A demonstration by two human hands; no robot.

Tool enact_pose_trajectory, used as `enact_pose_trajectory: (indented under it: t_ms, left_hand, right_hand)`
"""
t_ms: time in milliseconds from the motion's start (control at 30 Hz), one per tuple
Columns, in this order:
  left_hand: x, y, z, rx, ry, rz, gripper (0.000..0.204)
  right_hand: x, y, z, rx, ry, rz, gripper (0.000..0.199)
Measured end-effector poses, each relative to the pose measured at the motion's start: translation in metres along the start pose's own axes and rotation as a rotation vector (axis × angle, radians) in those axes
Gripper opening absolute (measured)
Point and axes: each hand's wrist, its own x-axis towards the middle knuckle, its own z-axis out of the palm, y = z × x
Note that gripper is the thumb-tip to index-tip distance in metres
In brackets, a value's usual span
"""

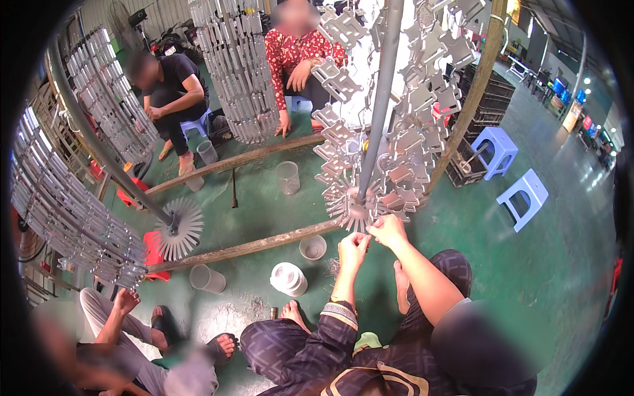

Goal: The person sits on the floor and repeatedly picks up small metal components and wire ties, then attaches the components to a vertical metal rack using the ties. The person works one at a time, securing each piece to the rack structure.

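Note:
My left hand (353, 248) and my right hand (388, 230) are raised side by side just under the spoked hub (356, 210) of a hanging rack. Both pinch something small and metallic between the fingertips; what it is I cannot make out. The rack is a grey pole (382, 86) with many flat silver metal parts (422, 125) hooked around it. My left arm wears a dark patterned sleeve and my right forearm is bare. My crossed legs and bare feet lie below on the green floor.
Two long wooden poles (264, 244) (231, 162) cross the floor. Clear cups (207, 278) (313, 247) (288, 177) and a white roll (288, 278) stand nearby. Other loaded racks (244, 72) (66, 211) hang left. Three seated people (172, 92) (297, 56) (112, 343) work around. Blue stools (495, 148) and black crates (485, 99) stand right.

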Motion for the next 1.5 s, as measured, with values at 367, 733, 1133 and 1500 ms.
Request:
enact_pose_trajectory:
  t_ms: [367,733,1133,1500]
  left_hand:
    - [-0.010,0.020,0.004,0.264,0.167,0.085,0.017]
    - [-0.013,0.001,0.011,0.189,0.240,0.200,0.014]
    - [-0.007,-0.001,0.006,0.029,0.231,0.137,0.013]
    - [0.009,-0.039,-0.026,-0.574,0.005,-0.298,0.018]
  right_hand:
    - [0.006,0.005,0.006,-0.082,0.105,0.023,0.017]
    - [0.002,-0.002,-0.002,0.303,-0.044,0.237,0.015]
    - [0.005,0.001,0.003,0.312,-0.027,0.193,0.014]
    - [0.008,-0.003,0.006,0.401,-0.110,0.203,0.021]
